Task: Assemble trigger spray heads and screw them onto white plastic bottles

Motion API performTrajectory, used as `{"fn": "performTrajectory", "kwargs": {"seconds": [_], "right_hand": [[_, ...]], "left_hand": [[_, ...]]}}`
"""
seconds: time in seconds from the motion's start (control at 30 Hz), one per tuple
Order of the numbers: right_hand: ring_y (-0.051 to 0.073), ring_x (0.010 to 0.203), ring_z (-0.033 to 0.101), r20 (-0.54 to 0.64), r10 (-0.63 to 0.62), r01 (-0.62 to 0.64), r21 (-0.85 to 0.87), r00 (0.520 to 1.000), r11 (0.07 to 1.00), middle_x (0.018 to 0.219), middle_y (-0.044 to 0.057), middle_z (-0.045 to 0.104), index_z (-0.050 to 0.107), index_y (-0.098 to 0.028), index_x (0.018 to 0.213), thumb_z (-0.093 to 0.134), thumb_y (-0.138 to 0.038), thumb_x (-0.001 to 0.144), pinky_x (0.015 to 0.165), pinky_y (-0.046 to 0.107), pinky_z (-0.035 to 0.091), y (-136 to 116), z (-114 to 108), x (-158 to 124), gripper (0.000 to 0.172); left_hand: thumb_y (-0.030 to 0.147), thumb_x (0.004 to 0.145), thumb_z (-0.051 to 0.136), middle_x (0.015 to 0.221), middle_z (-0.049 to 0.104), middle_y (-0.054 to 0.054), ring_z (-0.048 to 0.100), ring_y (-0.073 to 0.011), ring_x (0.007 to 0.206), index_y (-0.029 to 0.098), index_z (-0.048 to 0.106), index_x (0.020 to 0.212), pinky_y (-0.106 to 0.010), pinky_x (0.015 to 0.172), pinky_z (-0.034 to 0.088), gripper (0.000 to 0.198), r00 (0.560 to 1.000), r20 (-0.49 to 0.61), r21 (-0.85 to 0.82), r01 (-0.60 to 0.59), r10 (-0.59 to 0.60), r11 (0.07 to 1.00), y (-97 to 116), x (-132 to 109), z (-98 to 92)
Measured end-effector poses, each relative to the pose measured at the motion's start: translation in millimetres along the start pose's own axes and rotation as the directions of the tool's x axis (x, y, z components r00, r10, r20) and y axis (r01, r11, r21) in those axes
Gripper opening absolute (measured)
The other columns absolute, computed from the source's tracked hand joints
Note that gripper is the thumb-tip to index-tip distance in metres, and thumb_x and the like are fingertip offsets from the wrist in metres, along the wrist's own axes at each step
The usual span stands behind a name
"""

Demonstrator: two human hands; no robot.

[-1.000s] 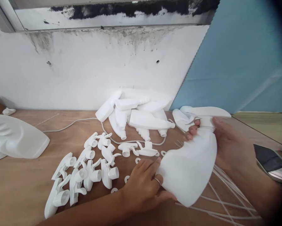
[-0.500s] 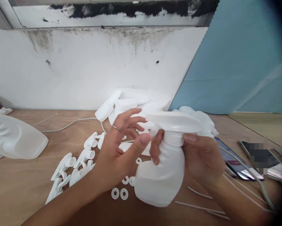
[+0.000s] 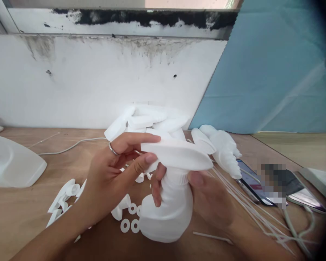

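A white spray bottle [image 3: 166, 221] stands upright in front of me, with a white trigger spray head [image 3: 179, 156] on its neck. My right hand [image 3: 203, 192] is closed around the neck just below the head, its thumb on the near right side and fingertips showing on the left. My left hand [image 3: 119, 166] pinches the nozzle end of the spray head, index finger along the top and thumb lower down. A ring sits on one left finger. Several flat white washers [image 3: 125, 225] lie on the table left of the bottle.
Loose white spray heads [image 3: 62, 195] lie to the left, partly behind my left arm. White bottles [image 3: 146, 121] are piled against the wall, with more bottles [image 3: 224, 148] to their right. A large bottle [image 3: 16, 163] lies far left. Thin tubes [image 3: 244, 195], phones [image 3: 255, 181] and cables are on the right.
My left hand's spread fingers have closed in on the nozzle end of the spray head. The bottle has shifted slightly left in my right hand, and the camera view has moved a little.
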State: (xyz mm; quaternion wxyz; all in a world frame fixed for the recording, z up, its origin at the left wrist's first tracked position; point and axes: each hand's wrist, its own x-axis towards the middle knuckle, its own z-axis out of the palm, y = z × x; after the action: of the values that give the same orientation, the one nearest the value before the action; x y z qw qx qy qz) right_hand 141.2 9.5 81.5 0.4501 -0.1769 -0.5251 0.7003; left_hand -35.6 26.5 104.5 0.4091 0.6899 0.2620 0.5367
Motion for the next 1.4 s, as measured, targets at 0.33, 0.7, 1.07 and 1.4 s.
{"fn": "performTrajectory", "kwargs": {"seconds": [0.33, 0.7, 1.07, 1.4], "right_hand": [[0.022, 0.072, 0.064, -0.023, -0.11, 0.108, -0.068, 0.994, 0.992, 0.072, 0.005, 0.064, 0.056, -0.018, 0.108, 0.051, -0.039, 0.091, 0.066, 0.035, 0.05, 8.2, -6.7, -2.2, 0.027], [0.019, 0.067, 0.062, -0.093, -0.121, 0.094, -0.255, 0.988, 0.962, 0.075, 0.002, 0.064, 0.051, -0.024, 0.103, 0.06, -0.044, 0.09, 0.066, 0.033, 0.05, 1.7, -1.0, 2.1, 0.025], [0.02, 0.066, 0.06, -0.072, -0.097, 0.084, -0.175, 0.993, 0.981, 0.076, 0.004, 0.062, 0.058, -0.023, 0.096, 0.059, -0.051, 0.087, 0.059, 0.032, 0.048, 0.0, -1.0, 9.3, 0.03], [0.018, 0.058, 0.06, -0.016, 0.099, -0.098, 0.043, 0.995, 0.994, 0.074, 0.006, 0.063, 0.061, -0.017, 0.089, 0.055, -0.049, 0.085, 0.05, 0.028, 0.045, 4.9, -15.6, 17.9, 0.033]], "left_hand": [[0.015, 0.089, 0.064, 0.072, 0.065, 0.005, 0.063, -0.0083, 0.059, 0.031, 0.067, 0.105, -0.017, 0.052, 0.051, 0.023, 0.999, -0.021, -0.011, 0.034, -0.034, 0.999, 0.1, -0.4, -1.5], [0.014, 0.088, 0.065, 0.068, 0.066, 0.004, 0.065, -0.0091, 0.06, 0.029, 0.07, 0.104, -0.016, 0.049, 0.05, 0.023, 0.999, -0.042, 0.022, -0.01, 0.011, 1.0, 2.4, -0.2, -1.0], [0.017, 0.091, 0.063, 0.073, 0.067, 0.005, 0.066, -0.0079, 0.062, 0.034, 0.07, 0.107, -0.017, 0.055, 0.053, 0.024, 0.998, -0.061, -0.035, 0.022, -0.024, 0.999, -5.7, -1.0, -0.1], [0.025, 0.088, 0.066, 0.067, 0.061, 0.004, 0.06, -0.008, 0.061, 0.025, 0.07, 0.104, -0.017, 0.057, 0.051, 0.016, 0.979, -0.115, -0.031, 0.169, -0.171, 0.985, -18.7, 6.5, 3.6]]}}
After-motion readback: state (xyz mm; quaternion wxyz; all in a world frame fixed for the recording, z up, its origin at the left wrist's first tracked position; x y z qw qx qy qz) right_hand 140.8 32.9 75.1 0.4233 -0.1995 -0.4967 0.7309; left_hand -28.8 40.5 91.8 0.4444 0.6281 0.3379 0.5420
